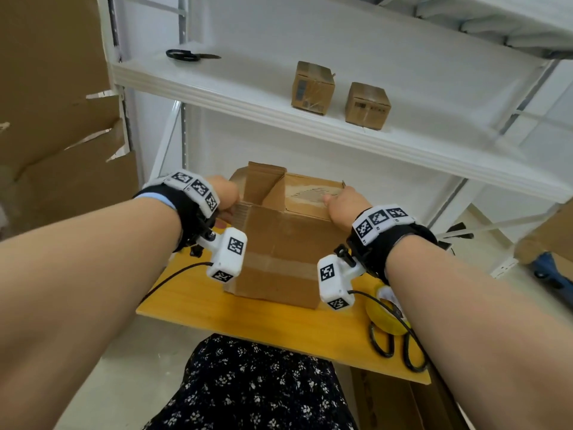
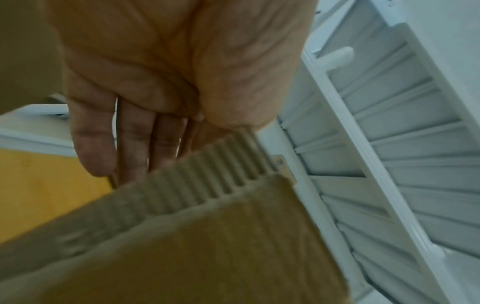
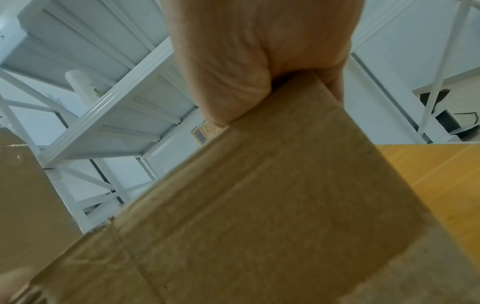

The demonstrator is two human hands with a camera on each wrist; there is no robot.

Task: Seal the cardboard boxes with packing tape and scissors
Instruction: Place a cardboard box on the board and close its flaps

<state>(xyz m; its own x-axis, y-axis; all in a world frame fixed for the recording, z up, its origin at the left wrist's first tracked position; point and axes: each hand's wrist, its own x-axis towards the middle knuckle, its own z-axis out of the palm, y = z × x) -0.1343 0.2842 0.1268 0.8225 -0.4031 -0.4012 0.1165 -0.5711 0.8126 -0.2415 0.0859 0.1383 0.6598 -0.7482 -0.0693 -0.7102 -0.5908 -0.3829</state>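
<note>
A brown cardboard box (image 1: 279, 243) stands on the yellow table (image 1: 263, 324), its top flaps partly raised. My left hand (image 1: 224, 197) grips its top left corner; the left wrist view shows straight fingers (image 2: 135, 148) behind the corrugated edge of the box (image 2: 207, 246) and the thumb in front. My right hand (image 1: 344, 206) holds the top right edge, thumb lying on the folded right flap. In the right wrist view the right hand (image 3: 246, 51) clamps the box (image 3: 259, 205) corner. A yellow tape roll (image 1: 384, 311) and black-handled scissors (image 1: 371, 336) lie under my right forearm.
A white shelf (image 1: 248, 97) runs above the box, carrying two small taped boxes (image 1: 312, 87) (image 1: 367, 106) and a second pair of scissors (image 1: 183, 54). Large cardboard sheets (image 1: 46, 119) stand at the left. The table's near edge is close to my lap.
</note>
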